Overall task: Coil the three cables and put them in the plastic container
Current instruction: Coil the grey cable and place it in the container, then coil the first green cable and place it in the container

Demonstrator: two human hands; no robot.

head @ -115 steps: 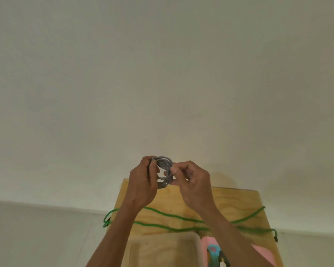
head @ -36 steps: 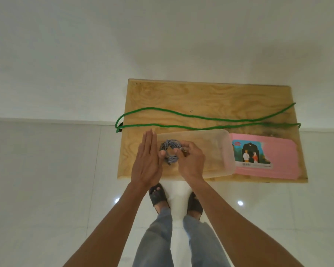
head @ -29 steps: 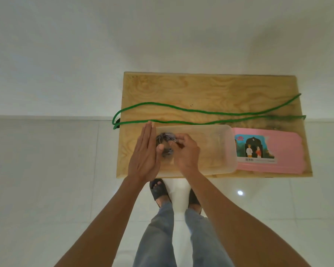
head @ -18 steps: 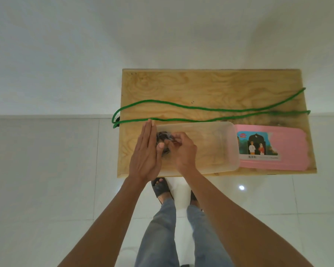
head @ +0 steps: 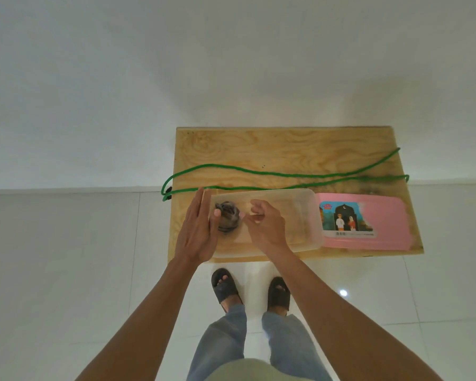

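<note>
A clear plastic container (head: 311, 215) lies on the near part of a wooden table. A coiled grey cable (head: 228, 218) rests inside it at the left end. My left hand (head: 197, 229) is flat against the container's left wall, fingers straight, thumb touching the coil. My right hand (head: 264, 225) hovers over the container just right of the coil, fingers loosely curled and holding nothing. A long green cable (head: 286, 176) lies uncoiled across the table behind the container, its left loop hanging off the edge. I see no third cable.
The wooden table (head: 272, 145) stands against a white wall. A pink lid with a picture (head: 382, 224) lies right of the container. My feet in dark sandals (head: 226, 287) stand on the white tiled floor below the table's near edge.
My right hand carried the grey coil down into the container and let it go, then drew back to the right. The left hand stayed flat against the container's left wall.
</note>
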